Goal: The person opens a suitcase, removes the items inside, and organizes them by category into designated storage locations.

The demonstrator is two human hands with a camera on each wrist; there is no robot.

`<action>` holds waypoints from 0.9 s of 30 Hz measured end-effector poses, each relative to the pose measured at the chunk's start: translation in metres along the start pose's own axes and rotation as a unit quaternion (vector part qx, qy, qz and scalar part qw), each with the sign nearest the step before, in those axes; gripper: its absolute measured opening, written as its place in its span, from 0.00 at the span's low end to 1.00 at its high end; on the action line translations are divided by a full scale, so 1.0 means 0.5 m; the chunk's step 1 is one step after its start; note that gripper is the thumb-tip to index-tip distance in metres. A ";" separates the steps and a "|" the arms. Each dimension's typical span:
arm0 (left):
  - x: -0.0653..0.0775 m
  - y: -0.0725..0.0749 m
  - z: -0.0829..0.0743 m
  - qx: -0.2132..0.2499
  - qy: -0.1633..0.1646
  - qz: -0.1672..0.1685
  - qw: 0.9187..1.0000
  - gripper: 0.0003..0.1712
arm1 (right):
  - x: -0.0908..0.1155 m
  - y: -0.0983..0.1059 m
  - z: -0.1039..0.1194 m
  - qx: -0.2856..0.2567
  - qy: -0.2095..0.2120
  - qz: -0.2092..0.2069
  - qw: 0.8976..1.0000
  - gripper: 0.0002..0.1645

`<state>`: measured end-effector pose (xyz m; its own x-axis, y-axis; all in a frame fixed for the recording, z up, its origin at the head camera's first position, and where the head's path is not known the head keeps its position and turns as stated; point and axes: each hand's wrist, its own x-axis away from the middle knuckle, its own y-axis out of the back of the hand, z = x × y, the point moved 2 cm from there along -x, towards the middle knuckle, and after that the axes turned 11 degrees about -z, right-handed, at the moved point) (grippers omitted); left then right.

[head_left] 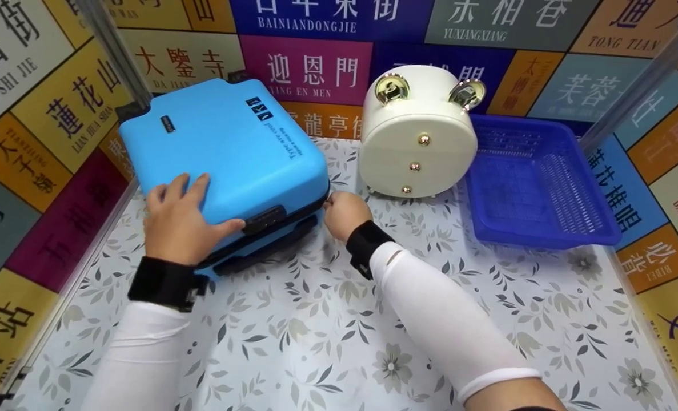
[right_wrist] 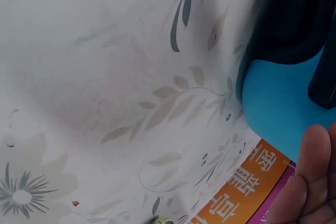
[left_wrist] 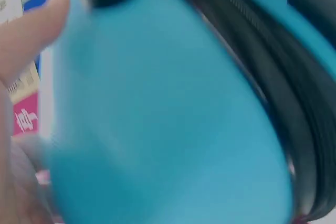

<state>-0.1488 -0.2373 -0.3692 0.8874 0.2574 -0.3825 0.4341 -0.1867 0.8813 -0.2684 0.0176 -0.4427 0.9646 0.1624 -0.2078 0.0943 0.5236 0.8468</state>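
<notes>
A light blue hard-shell suitcase (head_left: 224, 142) lies flat on the left of the table, its black zipper band (left_wrist: 283, 93) running round the side. My left hand (head_left: 179, 222) rests spread on the top shell, thumb beside the black handle. In the left wrist view the shell fills most of the picture, with part of that hand (left_wrist: 26, 40) at the left edge. My right hand (head_left: 347, 216) is at the suitcase's right corner, fingers curled in a pinch at the zipper line. The zipper pull itself is hidden by the fingers (right_wrist: 315, 153).
A cream round bag (head_left: 416, 154) with gold ear-shaped pieces stands behind and right of my right hand. Farther right is a blue plastic basket (head_left: 544, 237). The table (head_left: 327, 342) has a leaf-patterned cover; printed panels (head_left: 307, 68) wall the back and sides.
</notes>
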 end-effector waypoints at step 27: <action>0.056 -0.029 -0.111 -0.065 0.009 0.004 0.998 0.59 | -0.035 -0.025 0.003 -0.020 -0.029 -0.029 0.999 0.14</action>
<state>-0.1389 -0.1750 -0.3774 0.8871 0.2734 -0.3719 0.4027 -0.0649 0.9130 -0.2859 0.0070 -0.4488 0.9705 0.0839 -0.2260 0.1406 0.5645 0.8133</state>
